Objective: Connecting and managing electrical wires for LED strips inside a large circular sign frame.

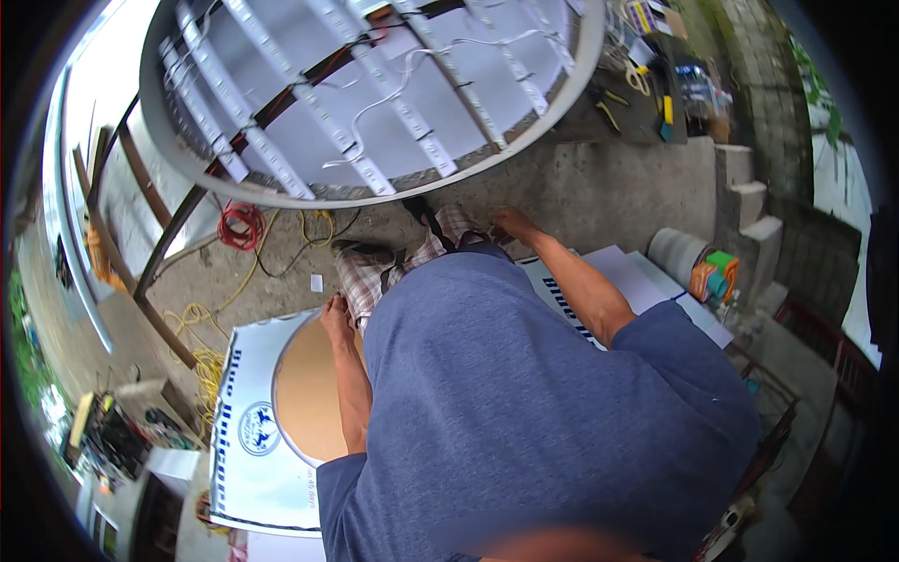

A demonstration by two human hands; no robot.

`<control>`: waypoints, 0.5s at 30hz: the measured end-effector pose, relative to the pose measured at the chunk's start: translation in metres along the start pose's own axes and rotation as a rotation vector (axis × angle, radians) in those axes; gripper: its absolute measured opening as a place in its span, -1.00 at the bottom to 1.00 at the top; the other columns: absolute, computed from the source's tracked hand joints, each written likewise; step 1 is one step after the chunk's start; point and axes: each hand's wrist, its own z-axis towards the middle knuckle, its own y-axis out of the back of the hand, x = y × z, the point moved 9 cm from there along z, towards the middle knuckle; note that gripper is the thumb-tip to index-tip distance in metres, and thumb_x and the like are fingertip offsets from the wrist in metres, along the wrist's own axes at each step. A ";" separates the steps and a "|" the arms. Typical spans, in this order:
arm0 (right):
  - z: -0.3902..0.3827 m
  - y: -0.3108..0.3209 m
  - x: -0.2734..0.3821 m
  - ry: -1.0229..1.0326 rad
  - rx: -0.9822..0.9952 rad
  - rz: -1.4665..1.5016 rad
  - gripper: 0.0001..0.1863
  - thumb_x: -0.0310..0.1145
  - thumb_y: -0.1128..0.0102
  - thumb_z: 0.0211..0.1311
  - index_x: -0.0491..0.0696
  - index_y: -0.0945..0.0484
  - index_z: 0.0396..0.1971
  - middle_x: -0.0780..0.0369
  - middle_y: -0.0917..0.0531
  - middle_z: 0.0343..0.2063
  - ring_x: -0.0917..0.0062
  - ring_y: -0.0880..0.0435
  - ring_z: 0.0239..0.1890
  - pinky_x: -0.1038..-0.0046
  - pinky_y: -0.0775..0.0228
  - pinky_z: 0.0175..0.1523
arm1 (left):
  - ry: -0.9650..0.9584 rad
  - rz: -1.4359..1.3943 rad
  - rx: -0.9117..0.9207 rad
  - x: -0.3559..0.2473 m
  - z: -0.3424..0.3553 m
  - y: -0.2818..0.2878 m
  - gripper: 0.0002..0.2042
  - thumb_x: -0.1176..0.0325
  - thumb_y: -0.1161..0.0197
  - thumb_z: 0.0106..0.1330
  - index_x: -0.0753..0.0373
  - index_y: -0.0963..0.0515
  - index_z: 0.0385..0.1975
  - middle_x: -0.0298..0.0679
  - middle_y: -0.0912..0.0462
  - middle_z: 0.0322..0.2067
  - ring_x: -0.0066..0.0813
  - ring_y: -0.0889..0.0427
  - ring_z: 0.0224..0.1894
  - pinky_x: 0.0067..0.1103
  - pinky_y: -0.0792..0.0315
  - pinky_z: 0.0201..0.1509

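My left hand (334,317) is low beside my left thigh, at the edge of the plaid shorts (361,279). Its fingers look curled in; whatever may be inside them is hidden. On the other side, my right hand (513,225) is by my right knee, also with bent fingers, and I cannot make out anything in it. Before me stands a large oval lightbox frame (178,164) with a grey rim. Rows of white LED strips (267,155) run across its inside, joined by thin white wire (359,122). Neither hand touches the frame.
A white printed board (253,478) with a round tan opening lies at my left. Yellow cord (208,365) and a red coil (241,226) lie on the concrete. Pliers (609,112) and scissors (638,79) rest on a table at right, near concrete steps (749,206).
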 end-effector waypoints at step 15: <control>-0.096 0.122 -0.044 0.070 -0.428 0.346 -0.75 -0.39 -0.13 0.36 -0.20 -0.64 -0.08 0.18 -0.72 -0.40 0.48 -0.71 -0.46 0.40 -0.54 -0.38 | 0.006 0.204 0.355 -0.012 0.008 -0.092 -0.74 0.27 -0.23 0.44 0.30 -0.61 -0.03 -0.33 -0.58 -0.53 -0.60 -0.44 -0.62 -0.63 -0.30 -0.59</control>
